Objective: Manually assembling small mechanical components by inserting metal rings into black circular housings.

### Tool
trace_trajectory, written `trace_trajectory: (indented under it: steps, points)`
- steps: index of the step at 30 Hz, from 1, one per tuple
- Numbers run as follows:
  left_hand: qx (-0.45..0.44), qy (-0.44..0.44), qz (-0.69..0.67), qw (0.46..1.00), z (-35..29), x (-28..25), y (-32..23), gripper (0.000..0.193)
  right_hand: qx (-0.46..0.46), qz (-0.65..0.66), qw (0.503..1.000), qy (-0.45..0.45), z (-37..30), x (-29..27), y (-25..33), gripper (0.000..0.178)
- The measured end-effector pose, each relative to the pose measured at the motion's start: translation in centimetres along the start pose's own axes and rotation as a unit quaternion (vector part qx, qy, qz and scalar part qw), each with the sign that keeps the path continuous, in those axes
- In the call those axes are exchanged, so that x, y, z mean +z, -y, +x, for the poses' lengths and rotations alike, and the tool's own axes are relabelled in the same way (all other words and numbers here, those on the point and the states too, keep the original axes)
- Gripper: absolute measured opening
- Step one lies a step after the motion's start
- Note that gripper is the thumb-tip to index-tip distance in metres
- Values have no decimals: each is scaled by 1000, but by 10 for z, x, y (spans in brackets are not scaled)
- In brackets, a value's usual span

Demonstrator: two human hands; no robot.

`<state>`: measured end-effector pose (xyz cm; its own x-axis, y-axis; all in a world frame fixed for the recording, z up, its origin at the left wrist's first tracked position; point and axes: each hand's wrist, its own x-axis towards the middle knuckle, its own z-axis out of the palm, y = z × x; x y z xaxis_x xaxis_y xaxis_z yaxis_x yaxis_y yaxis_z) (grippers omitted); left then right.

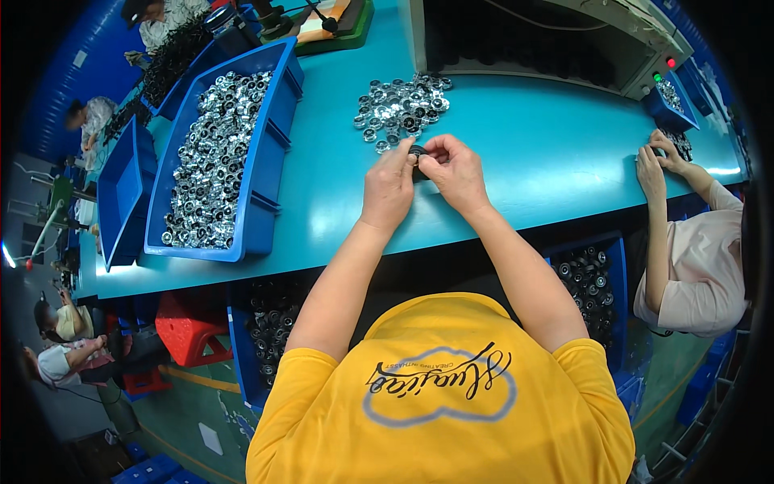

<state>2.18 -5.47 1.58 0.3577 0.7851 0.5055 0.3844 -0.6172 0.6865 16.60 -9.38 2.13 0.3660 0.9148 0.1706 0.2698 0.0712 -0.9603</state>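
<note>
My left hand (389,185) and my right hand (458,175) meet over the near part of the table, fingertips closed around a small black round part (417,151). Its exact kind is too small to tell, and the fingers cover some of it. Just beyond my fingers lies a loose pile of small shiny silver round parts (401,103) with dark centres. To the left, a long blue bin (270,173) is heaped with similar silver parts (216,157).
The teal table (322,194) carries an open-fronted machine (524,36) at the back right. An empty-looking blue bin (121,189) stands far left. Below the table edge, blue crates hold black wheel-like parts (584,282). A co-worker's hands (657,165) work at the right, near a small blue bin (673,109).
</note>
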Motion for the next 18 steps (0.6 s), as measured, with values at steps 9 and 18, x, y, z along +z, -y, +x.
trace_trajectory:
  steps: [9,18]
  points:
    - [-8,45,-66,997,3,-3,2,34,74,95,993,2,5,2,-16,22]
    - [-46,53,-98,993,2,-2,8,37,89,95,991,41,6,-2,-13,20]
